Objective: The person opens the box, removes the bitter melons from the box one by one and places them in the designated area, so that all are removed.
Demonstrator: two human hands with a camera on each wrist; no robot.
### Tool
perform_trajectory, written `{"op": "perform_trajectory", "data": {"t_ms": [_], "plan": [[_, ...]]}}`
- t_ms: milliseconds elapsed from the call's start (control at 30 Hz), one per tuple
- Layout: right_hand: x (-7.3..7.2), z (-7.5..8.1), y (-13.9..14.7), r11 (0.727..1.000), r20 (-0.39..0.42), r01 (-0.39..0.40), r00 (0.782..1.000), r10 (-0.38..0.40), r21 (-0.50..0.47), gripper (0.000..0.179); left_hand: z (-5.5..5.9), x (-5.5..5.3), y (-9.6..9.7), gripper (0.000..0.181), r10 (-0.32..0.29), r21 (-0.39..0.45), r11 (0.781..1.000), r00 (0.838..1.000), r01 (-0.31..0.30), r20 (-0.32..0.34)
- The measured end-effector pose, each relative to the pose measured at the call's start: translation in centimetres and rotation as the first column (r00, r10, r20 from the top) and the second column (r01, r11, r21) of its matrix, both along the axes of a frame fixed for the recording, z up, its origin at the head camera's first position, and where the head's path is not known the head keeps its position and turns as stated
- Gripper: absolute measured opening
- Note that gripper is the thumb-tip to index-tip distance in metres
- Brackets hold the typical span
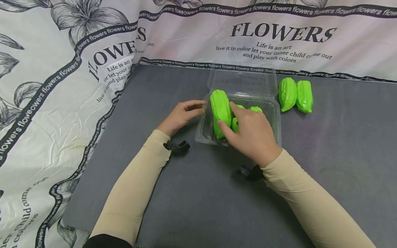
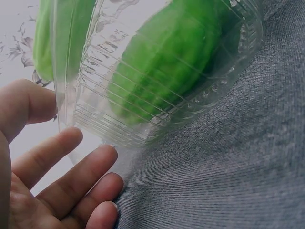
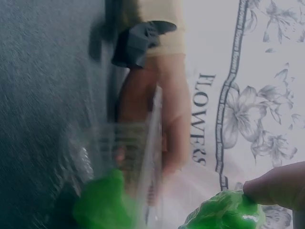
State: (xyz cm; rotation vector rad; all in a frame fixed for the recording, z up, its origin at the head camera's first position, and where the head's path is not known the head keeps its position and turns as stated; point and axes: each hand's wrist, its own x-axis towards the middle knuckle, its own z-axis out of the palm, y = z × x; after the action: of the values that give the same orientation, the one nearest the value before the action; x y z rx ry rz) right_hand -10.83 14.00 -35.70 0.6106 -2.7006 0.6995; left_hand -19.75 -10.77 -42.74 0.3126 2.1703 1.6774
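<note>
My right hand [image 1: 251, 132] holds a bright green, bumpy bitter melon [image 1: 221, 103] with thumb and forefinger, over the left part of a clear plastic clamshell box [image 1: 276, 131]. In the right wrist view, a fingertip presses this melon's glossy skin. Below it, another bitter melon [image 2: 162, 62] shows through the box wall in the left wrist view. More green melons inside are partly hidden by my right hand. My left hand [image 1: 186, 115] is beside the box's left wall, fingers loosely extended and fingertips right at the rim.
Two more green bitter melons [image 1: 296, 95] lie side by side on the grey table [image 1: 198, 199], right of the box. Its clear lid [image 1: 243, 81] stands raised at the back. Printed flower cloth [image 1: 186, 38] hangs behind the table and along the left.
</note>
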Motion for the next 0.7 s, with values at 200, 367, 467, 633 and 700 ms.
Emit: {"op": "perform_trajectory", "data": {"t_ms": [200, 367, 467, 633, 700], "plan": [[0.0, 0.9, 0.8, 0.999, 0.010, 0.041, 0.999, -0.040, -0.032, 0.058, -0.1, 0.2, 0.0, 0.044, -0.002, 0.024, 1.000, 1.000, 0.003, -0.007], [-0.2, 2.0, 1.8, 0.994, 0.024, 0.093, 0.996, -0.092, -0.062, 0.059, 0.0, 0.2, 0.1, 0.043, -0.010, 0.048, 0.999, 1.000, 0.010, -0.011], [-0.3, 2.5, 2.4, 0.990, 0.039, 0.116, 0.993, -0.114, -0.074, 0.061, 0.0, 0.2, 0.1, 0.043, -0.004, 0.054, 0.999, 1.000, 0.005, -0.008], [-0.6, 3.3, 3.3, 0.984, 0.082, 0.153, 0.986, -0.146, -0.094, 0.059, 0.0, 0.2, 0.1, 0.043, -0.002, 0.056, 0.998, 1.000, 0.002, -0.002], [-0.8, 3.6, 3.8, 0.980, 0.095, 0.171, 0.982, -0.161, -0.106, 0.057, 0.0, 0.1, 0.2, 0.043, -0.002, 0.053, 0.999, 1.000, 0.002, 0.001]]}}
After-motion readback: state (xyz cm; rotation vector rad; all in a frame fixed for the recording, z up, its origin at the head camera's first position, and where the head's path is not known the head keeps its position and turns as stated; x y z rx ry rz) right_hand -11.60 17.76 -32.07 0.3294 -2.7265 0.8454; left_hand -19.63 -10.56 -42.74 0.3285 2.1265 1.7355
